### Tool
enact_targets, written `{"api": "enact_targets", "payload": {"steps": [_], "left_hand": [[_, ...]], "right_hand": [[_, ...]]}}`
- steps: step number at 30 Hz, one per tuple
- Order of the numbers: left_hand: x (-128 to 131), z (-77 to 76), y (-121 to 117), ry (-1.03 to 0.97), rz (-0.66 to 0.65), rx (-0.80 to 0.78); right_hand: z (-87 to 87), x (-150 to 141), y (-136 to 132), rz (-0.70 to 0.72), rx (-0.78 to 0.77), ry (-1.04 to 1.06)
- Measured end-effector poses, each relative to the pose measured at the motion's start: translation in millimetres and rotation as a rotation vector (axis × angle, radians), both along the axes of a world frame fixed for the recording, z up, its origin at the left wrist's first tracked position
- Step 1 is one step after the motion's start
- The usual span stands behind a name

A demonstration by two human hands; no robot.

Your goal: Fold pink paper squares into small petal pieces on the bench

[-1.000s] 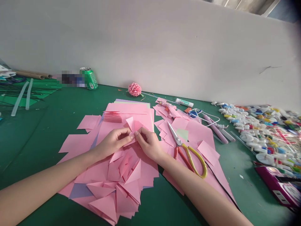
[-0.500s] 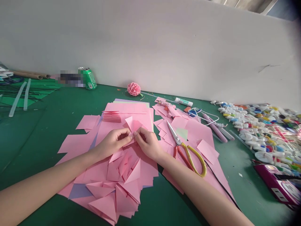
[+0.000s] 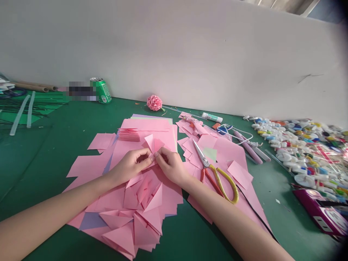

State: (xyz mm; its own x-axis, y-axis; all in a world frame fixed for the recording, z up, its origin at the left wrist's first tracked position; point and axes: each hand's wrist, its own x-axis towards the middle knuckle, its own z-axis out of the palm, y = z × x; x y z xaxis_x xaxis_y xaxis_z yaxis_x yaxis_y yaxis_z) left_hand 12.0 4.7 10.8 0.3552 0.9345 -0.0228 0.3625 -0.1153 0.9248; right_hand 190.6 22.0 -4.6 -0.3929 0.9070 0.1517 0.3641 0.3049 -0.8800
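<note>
Between my two hands is a partly folded piece of pink paper (image 3: pixel 149 140), its flaps standing up behind the fingertips. My left hand (image 3: pixel 137 159) pinches its left side, and my right hand (image 3: pixel 170 162) pinches it close by, the thumbs nearly touching. Below the hands lie several folded pink paper pieces (image 3: pixel 145 194), some with pointed flaps, on top of flat pink sheets (image 3: pixel 89 165). Just beyond my left hand sits a neat stack of small folded pink strips (image 3: pixel 129 135). The lower part of the held paper is hidden by my fingers.
Scissors (image 3: pixel 214 170) with yellow and red handles lie open beside my right forearm. A pink paper ball (image 3: pixel 154 103), a green can (image 3: pixel 101 90) and a glue stick (image 3: pixel 212 117) are farther back. Many small plastic pieces (image 3: pixel 307 152) and a purple power strip (image 3: pixel 320 212) are at right.
</note>
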Motion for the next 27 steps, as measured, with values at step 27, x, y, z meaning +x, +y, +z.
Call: {"api": "enact_targets", "payload": {"steps": [27], "left_hand": [[2.3, 3.2, -1.6, -0.103, 0.017, -0.072]], "right_hand": [[0.7, -0.4, -0.2, -0.008, 0.001, 0.009]]}}
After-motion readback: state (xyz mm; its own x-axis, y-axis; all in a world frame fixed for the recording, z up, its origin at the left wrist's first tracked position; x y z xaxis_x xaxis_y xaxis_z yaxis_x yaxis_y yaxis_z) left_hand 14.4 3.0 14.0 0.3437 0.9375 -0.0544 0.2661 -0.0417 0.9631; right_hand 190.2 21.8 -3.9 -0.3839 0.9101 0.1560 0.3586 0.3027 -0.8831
